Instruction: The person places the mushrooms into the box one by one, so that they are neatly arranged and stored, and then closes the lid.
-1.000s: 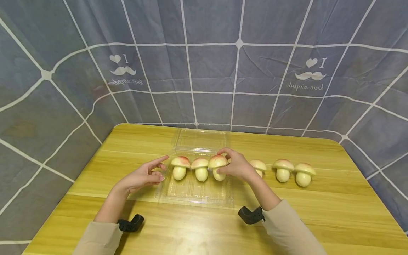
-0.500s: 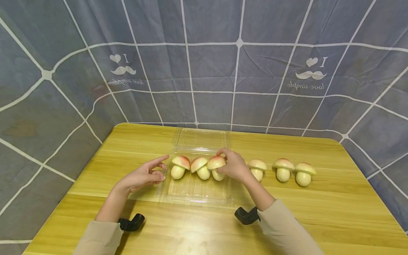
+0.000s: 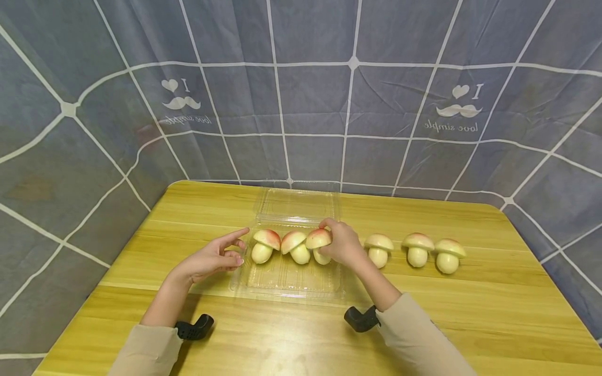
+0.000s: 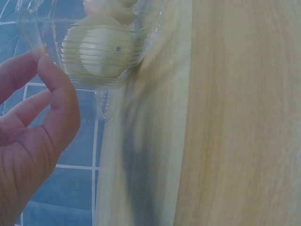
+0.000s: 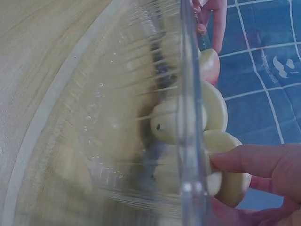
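Note:
My right hand holds a model mushroom with a red-tinged cap, at the right end of a row of three in a clear plastic box. Beside it the middle mushroom leans, its cap toward the left. The left mushroom tilts the other way. In the right wrist view, my thumb lies against the held mushroom's cap, seen partly through the box wall. My left hand pinches the box's left rim with thumb and fingers, as the left wrist view through the box wall shows.
The box's lid lies folded back behind it. To the right, three more model mushrooms stand on the wooden table: one near my right wrist, a middle one and an outer one. A grey curtain hangs behind the table.
My right hand has shifted slightly left with its mushroom. The middle mushroom and the left one have gone from upright to tilted. My left hand has stayed in place.

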`<state>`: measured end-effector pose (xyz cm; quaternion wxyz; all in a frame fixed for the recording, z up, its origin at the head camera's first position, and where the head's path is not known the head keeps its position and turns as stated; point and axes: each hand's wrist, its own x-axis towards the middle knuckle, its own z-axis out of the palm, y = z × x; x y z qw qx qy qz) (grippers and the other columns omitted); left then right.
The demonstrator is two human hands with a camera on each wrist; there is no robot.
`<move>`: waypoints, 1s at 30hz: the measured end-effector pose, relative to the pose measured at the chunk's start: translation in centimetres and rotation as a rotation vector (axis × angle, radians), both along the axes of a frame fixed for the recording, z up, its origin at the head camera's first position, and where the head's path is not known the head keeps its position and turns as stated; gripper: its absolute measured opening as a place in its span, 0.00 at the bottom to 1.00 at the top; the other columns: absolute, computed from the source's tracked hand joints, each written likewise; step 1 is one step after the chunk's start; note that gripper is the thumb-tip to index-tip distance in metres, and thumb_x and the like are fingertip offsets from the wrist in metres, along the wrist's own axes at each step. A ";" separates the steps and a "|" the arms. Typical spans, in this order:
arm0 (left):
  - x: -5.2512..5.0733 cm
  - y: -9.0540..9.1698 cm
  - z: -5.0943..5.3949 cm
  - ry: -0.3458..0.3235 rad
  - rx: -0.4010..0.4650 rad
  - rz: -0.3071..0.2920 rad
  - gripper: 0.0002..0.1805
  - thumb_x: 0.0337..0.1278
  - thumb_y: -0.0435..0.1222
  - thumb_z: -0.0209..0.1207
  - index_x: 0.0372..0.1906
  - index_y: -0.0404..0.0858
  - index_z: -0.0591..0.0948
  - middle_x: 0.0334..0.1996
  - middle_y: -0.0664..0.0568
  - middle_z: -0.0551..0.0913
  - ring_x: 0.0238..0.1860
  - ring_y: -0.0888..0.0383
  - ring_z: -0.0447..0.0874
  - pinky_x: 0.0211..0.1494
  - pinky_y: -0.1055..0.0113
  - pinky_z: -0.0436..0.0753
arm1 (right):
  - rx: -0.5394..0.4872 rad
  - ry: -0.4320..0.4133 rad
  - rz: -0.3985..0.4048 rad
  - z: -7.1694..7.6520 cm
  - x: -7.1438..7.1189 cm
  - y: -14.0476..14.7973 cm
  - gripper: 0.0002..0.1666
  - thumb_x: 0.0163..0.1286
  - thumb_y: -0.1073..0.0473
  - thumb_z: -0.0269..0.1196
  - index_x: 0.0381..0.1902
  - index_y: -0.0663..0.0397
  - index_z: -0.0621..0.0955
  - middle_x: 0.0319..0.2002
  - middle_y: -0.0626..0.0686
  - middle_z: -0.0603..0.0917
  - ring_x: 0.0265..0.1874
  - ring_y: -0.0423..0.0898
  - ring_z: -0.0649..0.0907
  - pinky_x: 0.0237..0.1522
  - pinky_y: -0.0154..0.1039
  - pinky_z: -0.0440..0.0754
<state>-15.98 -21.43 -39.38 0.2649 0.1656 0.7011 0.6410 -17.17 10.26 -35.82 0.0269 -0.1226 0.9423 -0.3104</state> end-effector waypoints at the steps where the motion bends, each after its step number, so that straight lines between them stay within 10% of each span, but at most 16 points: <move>1: 0.0 0.0 0.0 -0.002 0.000 0.000 0.44 0.58 0.26 0.56 0.73 0.35 0.45 0.52 0.38 0.57 0.29 0.64 0.68 0.35 0.71 0.75 | 0.000 0.006 -0.003 -0.1 0.0 0.0 0.29 0.45 0.69 0.71 0.48 0.59 0.77 0.43 0.58 0.82 0.40 0.54 0.79 0.40 0.47 0.77; 30: 0.0 0.2 0.3 -0.005 -0.015 0.014 0.44 0.57 0.26 0.57 0.73 0.34 0.44 0.53 0.38 0.58 0.31 0.63 0.68 0.36 0.70 0.75 | 0.159 0.167 0.001 -0.8 0.4 -1.1 0.27 0.43 0.72 0.70 0.46 0.63 0.81 0.39 0.61 0.81 0.36 0.55 0.79 0.36 0.52 0.79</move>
